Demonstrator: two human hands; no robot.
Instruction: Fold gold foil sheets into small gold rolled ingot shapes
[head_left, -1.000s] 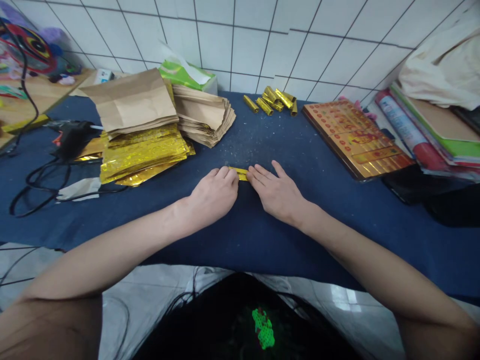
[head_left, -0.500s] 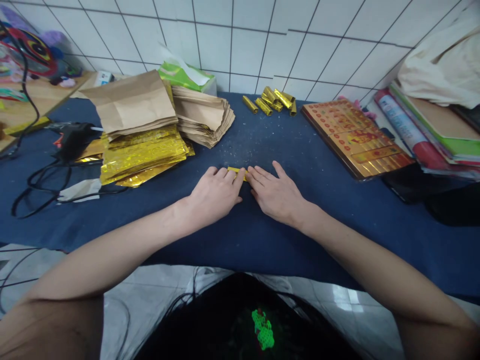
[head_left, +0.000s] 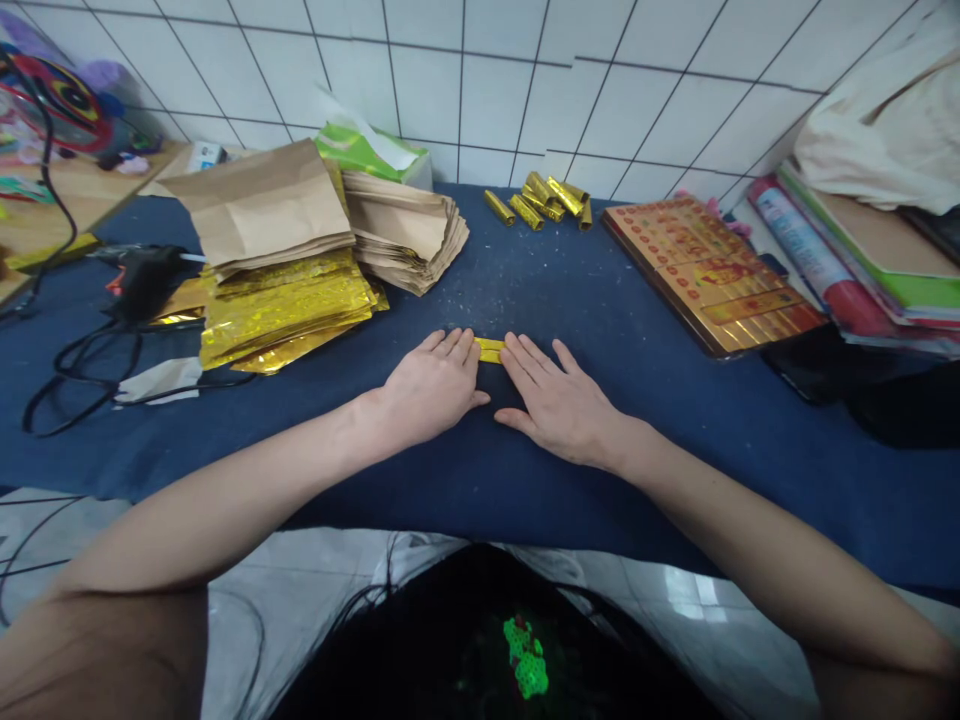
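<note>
A narrow strip of folded gold foil paper (head_left: 490,350) lies on the dark blue cloth (head_left: 480,470), in front of me. My left hand (head_left: 437,385) rests flat over its left end, fingers stretched out. Over the right end lies my right hand (head_left: 556,395), palm down with its fingers extended and thumb pointing left. Only the middle of the strip shows between my fingertips; both ends are hidden. Beyond it, near the wall, is a small pile of gold paper rolls (head_left: 544,200).
At left sit stacked gold foil sheets (head_left: 292,305), brown paper sheets (head_left: 262,205) and a black glue gun (head_left: 146,275) with a looped cable. A green tissue pack (head_left: 367,150) stands behind. To the right are a flat orange-gold box (head_left: 712,270) and piled books (head_left: 885,250).
My hands have moved slightly apart, so more of the gold strip shows between them. My right thumb has spread out toward the left.
</note>
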